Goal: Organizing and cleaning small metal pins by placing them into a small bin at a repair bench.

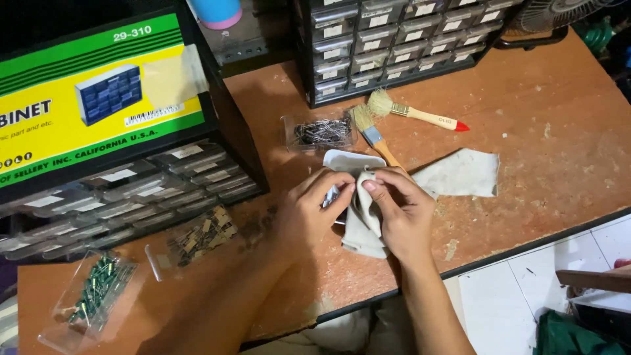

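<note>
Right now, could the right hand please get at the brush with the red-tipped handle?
Probably yes, once it lets go: the right hand grips a grey cloth, but the bare tabletop lies open between it and the red-tipped brush.

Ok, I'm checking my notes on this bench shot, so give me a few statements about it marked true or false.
1. Both hands, left hand and right hand, grip a pale cloth. True.
2. Two brushes lie on the wooden table. True.
3. The right hand holds a brush. False: both brushes lie untouched beyond the hands.
4. The clear drawer at lower left holds green parts. True.
5. The second cloth hangs on the fan. False: it lies flat on the table.
</note>
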